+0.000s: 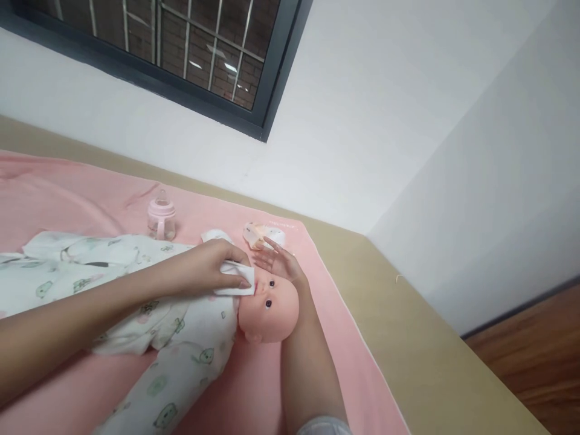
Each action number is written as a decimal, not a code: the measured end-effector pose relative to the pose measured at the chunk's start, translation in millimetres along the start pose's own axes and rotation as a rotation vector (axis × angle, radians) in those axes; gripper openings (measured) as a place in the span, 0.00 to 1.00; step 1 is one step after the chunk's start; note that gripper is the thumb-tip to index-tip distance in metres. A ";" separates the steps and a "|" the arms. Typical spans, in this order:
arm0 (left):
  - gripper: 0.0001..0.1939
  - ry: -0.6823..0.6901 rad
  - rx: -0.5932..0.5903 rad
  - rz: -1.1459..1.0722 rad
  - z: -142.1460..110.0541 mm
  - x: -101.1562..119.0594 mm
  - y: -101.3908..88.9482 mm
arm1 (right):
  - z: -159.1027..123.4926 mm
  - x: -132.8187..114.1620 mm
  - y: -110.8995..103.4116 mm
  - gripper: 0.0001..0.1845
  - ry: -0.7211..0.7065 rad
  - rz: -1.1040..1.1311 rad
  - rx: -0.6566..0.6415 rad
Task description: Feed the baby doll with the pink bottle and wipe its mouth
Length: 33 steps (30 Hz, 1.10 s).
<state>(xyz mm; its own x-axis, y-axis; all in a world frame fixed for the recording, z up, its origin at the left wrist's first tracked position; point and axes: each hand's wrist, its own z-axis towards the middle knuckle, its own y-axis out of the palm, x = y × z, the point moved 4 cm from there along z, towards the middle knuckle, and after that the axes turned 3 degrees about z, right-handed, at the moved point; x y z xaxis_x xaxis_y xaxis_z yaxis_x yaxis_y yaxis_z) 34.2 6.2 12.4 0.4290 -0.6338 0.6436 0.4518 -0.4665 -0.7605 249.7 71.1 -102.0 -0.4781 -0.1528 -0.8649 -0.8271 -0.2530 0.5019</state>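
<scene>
A baby doll (276,308) lies on its back in a white outfit (199,332) with green animal prints, its bald head toward the right. My left hand (215,269) reaches across its chest and pinches a folded white wipe (247,281) between thumb and fingers. The wipe's edge is at the doll's mouth and chin. Behind the far side of the doll's head is my right hand (281,263), open with palm up and fingers apart; the forearm runs past the crown. Just beyond those fingers rests a small crumpled cream and white printed item (258,234), its kind unclear.
A pink-capped baby bottle (162,217) with handles stands beyond the doll's body. Beneath everything is a pink sheet (90,205) over a beige tabletop (389,320). White walls (344,133) and a dark-framed barred window (263,115) border the far side.
</scene>
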 end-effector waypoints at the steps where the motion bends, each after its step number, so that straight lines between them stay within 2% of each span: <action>1: 0.12 -0.006 -0.006 0.008 0.3 -0.6 1.8 | 0.0 0.1 -0.1 0.24 -0.001 -0.002 0.005; 5: 0.12 -0.009 -0.026 0.027 1.7 -1.3 5.7 | 1.1 0.9 -1.2 0.25 0.008 -0.008 0.014; 17: 0.11 -0.047 0.015 0.133 -0.1 -0.3 10.1 | 2.5 2.4 -2.0 0.23 0.015 -0.003 0.010; 25: 0.11 -0.009 0.066 0.158 2.0 -0.4 0.6 | 2.7 2.7 -2.7 0.23 0.011 -0.001 -0.007; 33: 0.09 0.027 0.058 0.120 2.9 -0.2 3.9 | 3.1 3.2 -3.8 0.24 0.023 -0.005 -0.006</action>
<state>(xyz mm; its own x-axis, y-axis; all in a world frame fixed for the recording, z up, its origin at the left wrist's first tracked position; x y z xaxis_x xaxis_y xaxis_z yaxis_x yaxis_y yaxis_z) 38.1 6.4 9.5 0.4618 -0.6994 0.5455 0.4431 -0.3508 -0.8249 250.4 74.5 -106.6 -0.4669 -0.1738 -0.8670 -0.8275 -0.2599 0.4977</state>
